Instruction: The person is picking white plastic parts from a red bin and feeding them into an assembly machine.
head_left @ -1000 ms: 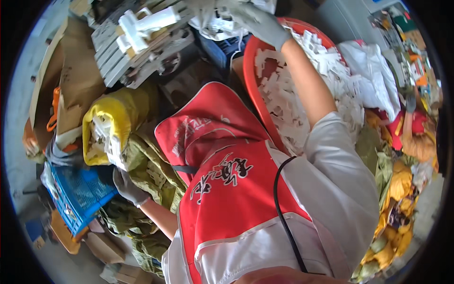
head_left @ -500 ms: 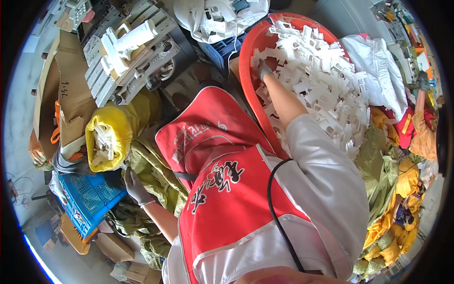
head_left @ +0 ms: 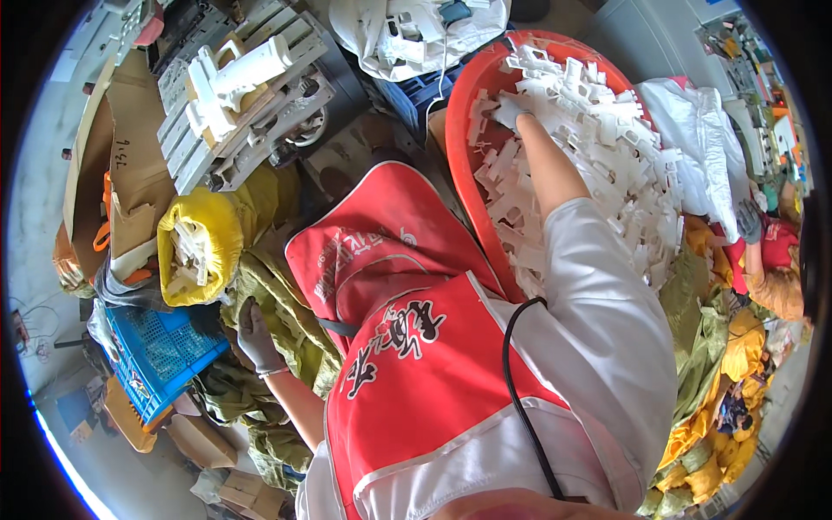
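Head view: the gloved right hand (head_left: 510,111) is among white plastic parts (head_left: 598,165) heaped in a red tub (head_left: 459,152), and whether its fingers grip one I cannot tell. The gloved left hand (head_left: 257,340), fingers loosely extended, is near a yellow sack (head_left: 227,251) holding more white pieces (head_left: 192,251), with a blue crate (head_left: 173,351) just beside it.

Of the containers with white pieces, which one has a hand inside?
The large red tub: the right hand is within its rim. The yellow sack and the white bag at the top have no hand inside.
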### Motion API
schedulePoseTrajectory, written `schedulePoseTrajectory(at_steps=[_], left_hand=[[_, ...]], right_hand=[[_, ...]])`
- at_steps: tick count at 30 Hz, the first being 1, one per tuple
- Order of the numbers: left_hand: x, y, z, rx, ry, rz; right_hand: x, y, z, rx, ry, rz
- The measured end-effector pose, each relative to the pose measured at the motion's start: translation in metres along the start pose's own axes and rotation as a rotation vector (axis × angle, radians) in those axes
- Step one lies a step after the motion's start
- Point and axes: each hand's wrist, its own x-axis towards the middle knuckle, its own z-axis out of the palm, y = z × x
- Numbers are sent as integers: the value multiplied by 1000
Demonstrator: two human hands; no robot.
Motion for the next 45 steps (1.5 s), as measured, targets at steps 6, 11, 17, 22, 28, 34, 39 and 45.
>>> schedulePoseTrajectory(at_steps=[6,11,17,22,28,34,39,45], left_hand=[[-3,13,-3,93,48,32],[9,49,4,224,50,195],[38,121,9,210,121,468],[70,195,26,151,166,754],[94,251,41,209,197,881],[134,276,65,268,53,1180],[140,288,63,195,-167,999],[117,247,37,-53,96,858]], right_hand=[[-10,9,-2,-895,350,-271],[-58,16,0,-619,78,-382],[-182,-95,-65,-807,-519,-307],[-202,-44,-13,-746,-261,-405],[-224,-38,-1,-557,71,-283],[-230,-82,-47,105,266,-293],[-228,-212,-108,584,187,-299],[-183,-360,-124,376,227,-1002]])
